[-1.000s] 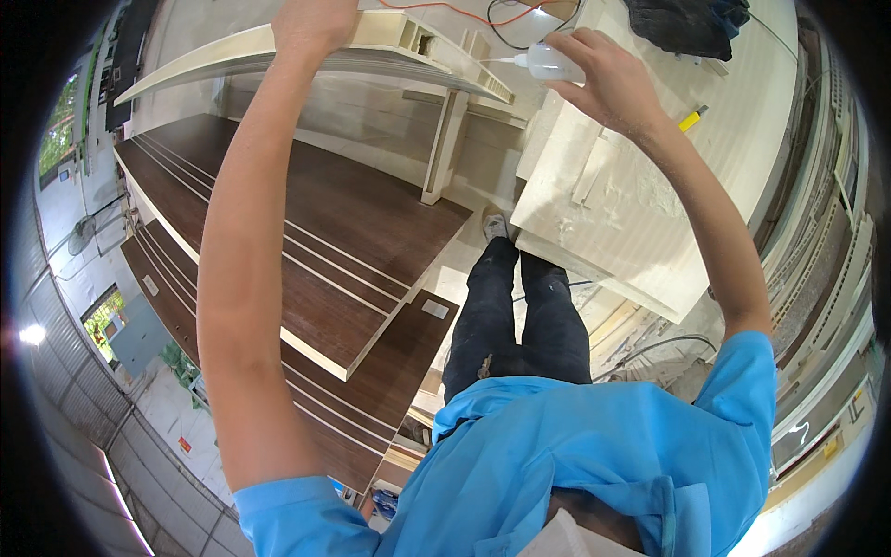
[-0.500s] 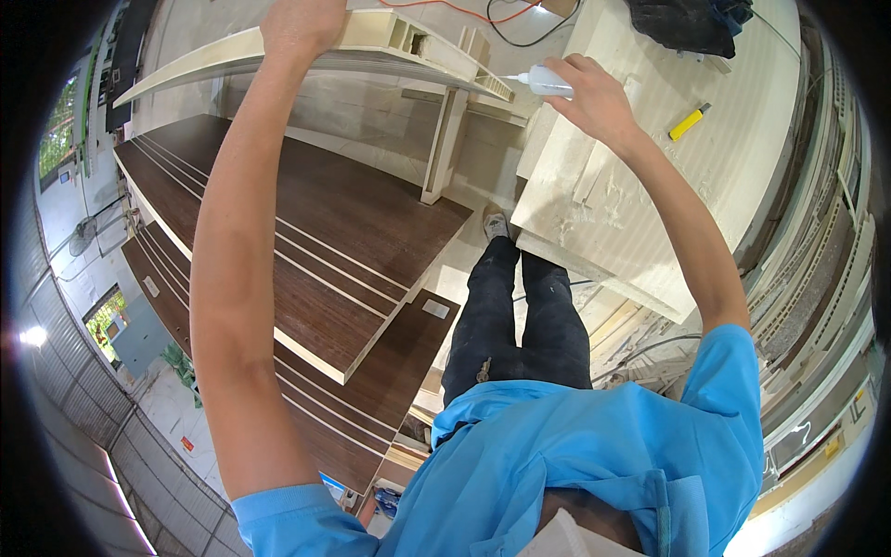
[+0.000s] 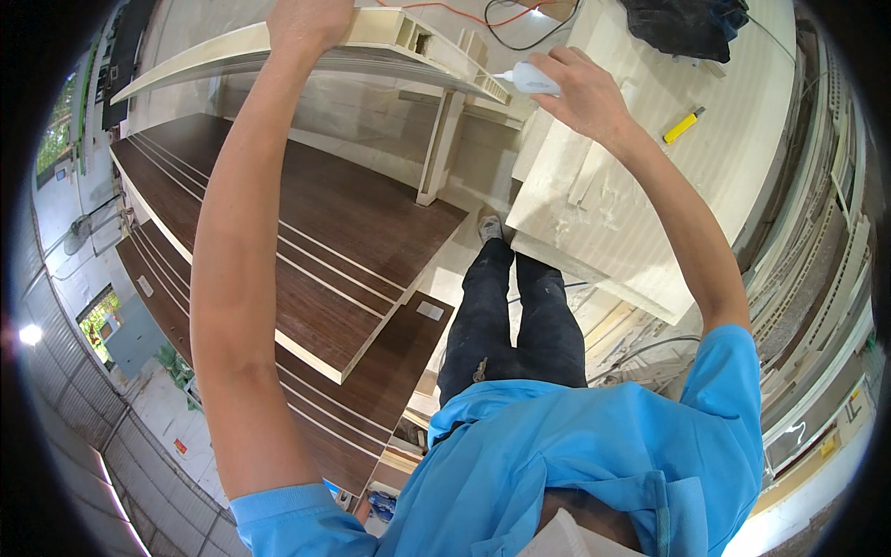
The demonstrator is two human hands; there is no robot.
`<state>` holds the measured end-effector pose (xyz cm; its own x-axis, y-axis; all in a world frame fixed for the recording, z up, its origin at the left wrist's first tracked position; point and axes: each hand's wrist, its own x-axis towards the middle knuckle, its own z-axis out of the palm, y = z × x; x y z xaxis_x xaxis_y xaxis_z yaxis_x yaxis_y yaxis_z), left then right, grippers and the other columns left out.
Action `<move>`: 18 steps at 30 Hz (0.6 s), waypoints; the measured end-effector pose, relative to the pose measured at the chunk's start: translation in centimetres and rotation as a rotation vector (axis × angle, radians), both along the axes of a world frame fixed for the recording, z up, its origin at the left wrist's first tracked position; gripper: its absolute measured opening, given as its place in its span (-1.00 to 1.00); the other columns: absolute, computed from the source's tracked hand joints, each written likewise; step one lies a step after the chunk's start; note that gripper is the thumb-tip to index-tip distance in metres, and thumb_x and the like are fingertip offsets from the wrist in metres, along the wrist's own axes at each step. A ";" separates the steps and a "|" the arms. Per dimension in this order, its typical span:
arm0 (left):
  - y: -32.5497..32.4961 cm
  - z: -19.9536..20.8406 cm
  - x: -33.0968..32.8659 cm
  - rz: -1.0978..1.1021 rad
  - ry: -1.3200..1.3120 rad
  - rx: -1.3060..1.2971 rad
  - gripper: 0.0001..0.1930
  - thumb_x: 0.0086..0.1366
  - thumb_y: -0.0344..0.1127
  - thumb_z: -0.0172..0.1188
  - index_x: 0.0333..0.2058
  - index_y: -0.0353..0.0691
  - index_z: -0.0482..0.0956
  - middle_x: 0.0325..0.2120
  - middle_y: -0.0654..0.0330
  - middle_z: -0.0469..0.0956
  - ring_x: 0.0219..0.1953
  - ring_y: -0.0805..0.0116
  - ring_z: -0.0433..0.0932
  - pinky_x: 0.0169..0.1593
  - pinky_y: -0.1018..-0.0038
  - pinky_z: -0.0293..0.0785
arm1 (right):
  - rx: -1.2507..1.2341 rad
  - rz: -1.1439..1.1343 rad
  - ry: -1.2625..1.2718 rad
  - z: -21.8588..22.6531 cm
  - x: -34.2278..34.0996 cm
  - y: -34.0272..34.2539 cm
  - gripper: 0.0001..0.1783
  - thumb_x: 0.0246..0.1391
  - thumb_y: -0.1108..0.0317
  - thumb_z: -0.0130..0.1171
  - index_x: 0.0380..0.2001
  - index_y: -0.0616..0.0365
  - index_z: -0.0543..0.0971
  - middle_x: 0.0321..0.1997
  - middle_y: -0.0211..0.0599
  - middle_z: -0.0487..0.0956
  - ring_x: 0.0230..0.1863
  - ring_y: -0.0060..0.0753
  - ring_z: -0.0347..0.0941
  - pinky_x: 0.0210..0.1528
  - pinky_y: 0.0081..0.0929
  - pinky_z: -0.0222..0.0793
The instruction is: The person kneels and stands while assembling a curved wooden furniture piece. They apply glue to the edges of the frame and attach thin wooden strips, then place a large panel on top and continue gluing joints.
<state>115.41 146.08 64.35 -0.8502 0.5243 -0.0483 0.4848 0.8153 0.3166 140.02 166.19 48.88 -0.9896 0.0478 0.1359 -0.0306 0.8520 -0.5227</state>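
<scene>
My left hand (image 3: 309, 26), partly cut off by the top of the picture, grips the upper long edge of a pale-edged wooden panel (image 3: 371, 32), which stands tilted on its side. The panel's near end shows open hollow cells. My right hand (image 3: 587, 97) is closed around a small white squeeze bottle (image 3: 533, 79) with a thin nozzle. The bottle lies nearly level, its nozzle pointing left at the panel's right end. Whether the tip touches the wood, I cannot tell.
Below the panel, dark brown boards (image 3: 325, 195) with light stripes lie stacked on the left. To the right, a pale wooden worktop (image 3: 640, 204) carries a yellow utility knife (image 3: 684, 125) and dark cloth (image 3: 687, 26). Orange and black cables cross the floor at the top. Wood strips (image 3: 817, 213) line the far right.
My right hand has shifted slightly left with the squeeze bottle, along the panel's end. The left hand keeps its hold, and the whole view has moved a little.
</scene>
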 end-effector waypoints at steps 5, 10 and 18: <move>0.1 0.0 -0.1 0.019 -0.007 -0.009 -0.32 0.45 0.29 -0.08 -0.19 -0.26 0.75 -0.24 0.02 0.74 -0.13 0.04 0.66 0.01 0.20 0.47 | 0.050 0.026 0.049 0.8 -0.4 -0.1 -0.49 0.02 0.30 0.35 0.10 0.01 0.56 -0.09 -0.29 0.55 0.01 -0.17 0.51 0.05 -0.21 0.55; -0.1 -0.2 -0.2 0.024 -0.014 0.007 -0.31 0.45 0.29 -0.08 -0.19 -0.27 0.75 -0.23 0.02 0.74 -0.10 0.04 0.66 0.02 0.19 0.47 | 0.088 0.030 0.078 1.4 -0.6 -0.4 -0.50 0.04 0.30 0.35 0.10 0.03 0.57 -0.09 -0.31 0.56 0.00 -0.22 0.52 0.07 -0.22 0.56; 0.2 0.4 0.4 0.040 -0.036 -0.018 -0.32 0.46 0.29 -0.10 -0.17 -0.26 0.73 -0.22 0.02 0.73 -0.10 0.02 0.66 0.03 0.18 0.47 | 0.105 0.025 0.067 3.6 -0.7 -0.9 -0.49 0.03 0.30 0.35 0.10 0.03 0.57 -0.07 -0.31 0.57 0.03 -0.20 0.52 0.08 -0.22 0.57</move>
